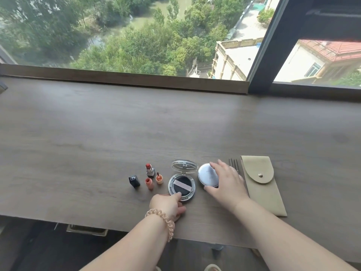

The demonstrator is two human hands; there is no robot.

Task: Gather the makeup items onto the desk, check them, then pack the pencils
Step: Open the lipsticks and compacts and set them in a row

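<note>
An open round compact [182,187] with a black puff lies on the wooden desk [175,124], its clear lid [184,166] tipped back. My left hand [168,205] touches its near rim with the fingertips. My right hand [227,183] grips a closed silver round compact [207,175] beside it. Grey pencils [234,164] poke out behind that hand, mostly hidden. A beige snap pouch [262,182] lies to the right. An uncapped red lipstick [150,170] stands at the left, its black cap [134,181] nearby.
A small orange tube [149,183] and its orange cap with applicator [159,178] stand between the lipstick and the open compact. The desk runs along a window sill [125,79]. The desk's front edge is just below my wrists.
</note>
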